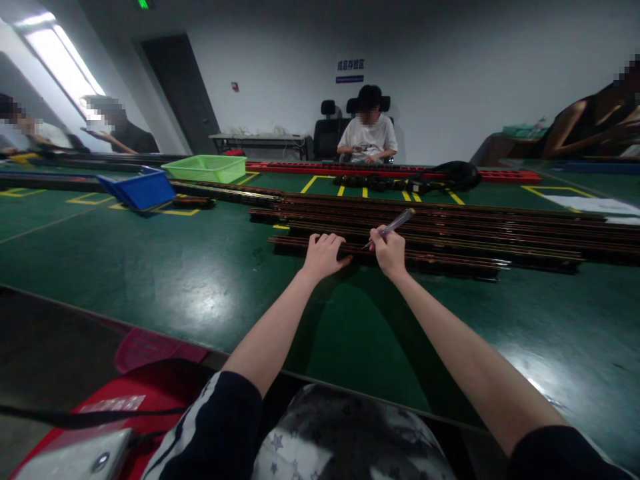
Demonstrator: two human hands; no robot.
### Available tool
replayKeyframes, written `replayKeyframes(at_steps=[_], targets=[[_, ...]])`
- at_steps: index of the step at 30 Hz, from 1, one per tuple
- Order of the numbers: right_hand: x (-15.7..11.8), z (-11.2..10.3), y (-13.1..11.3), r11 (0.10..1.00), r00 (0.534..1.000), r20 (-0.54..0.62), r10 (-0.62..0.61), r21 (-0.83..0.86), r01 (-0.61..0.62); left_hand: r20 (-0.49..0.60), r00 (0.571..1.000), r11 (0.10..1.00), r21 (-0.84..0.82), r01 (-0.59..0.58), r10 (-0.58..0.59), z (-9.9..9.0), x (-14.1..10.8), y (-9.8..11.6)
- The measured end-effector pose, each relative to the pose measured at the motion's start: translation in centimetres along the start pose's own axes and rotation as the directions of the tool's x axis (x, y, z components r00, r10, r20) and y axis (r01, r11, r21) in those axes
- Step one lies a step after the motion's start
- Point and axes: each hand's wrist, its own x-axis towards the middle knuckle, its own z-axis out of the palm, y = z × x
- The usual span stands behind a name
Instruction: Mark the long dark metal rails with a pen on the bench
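Long dark strips with coppery edges (450, 261) lie side by side across the green table. My left hand (325, 255) rests on the nearest strip, its fingers over the far edge and its thumb on the near side. Just to the right, my right hand (389, 250) is closed around a pen-like tool (399, 220) with a clear handle. The tool's thin tip points down and left at the nearest strip, between my two hands; whether it touches is too small to tell.
A blue tray (143, 189) and a green basket (210, 169) stand at the left. Black cables (453, 176) and red strips (505, 175) lie beyond the dark strips. A person (369, 133) sits across the table; others are at both sides.
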Motion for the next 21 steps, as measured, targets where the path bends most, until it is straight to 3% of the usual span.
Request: replayKeyframes(at_steps=[21], targets=[[0.04,0.0,-0.19,0.999,0.999,-0.032,-0.002,0.032,0.003,-0.041,0.999,0.999,0.03,-0.013,0.014,0.38,-0.01,-0.05]])
